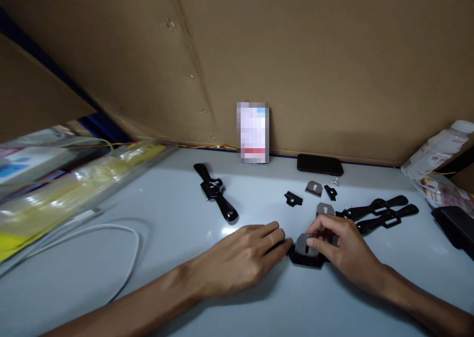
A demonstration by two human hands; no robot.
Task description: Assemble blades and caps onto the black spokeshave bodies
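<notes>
My left hand (248, 255) lies on the white table (177, 258), fingers curled over one black handle of a spokeshave body (301, 258). My right hand (338, 245) covers the other side, its fingertips pressing a grey metal blade (306, 243) onto the body's middle. Just beyond lie two more black spokeshave bodies (381, 213), another grey blade (325, 209), a third blade (314, 188), two small black clamp pieces (293, 198) and a tiny wing screw (335, 182). An assembled black spokeshave (215, 191) rests further left.
A dark phone (320, 164) and a blurred card (253, 132) stand against the cardboard wall (296, 55). A white cable (111, 238) loops at left beside clear plastic packets (62, 189). Bags (437, 164) and a black case (455, 226) sit at right.
</notes>
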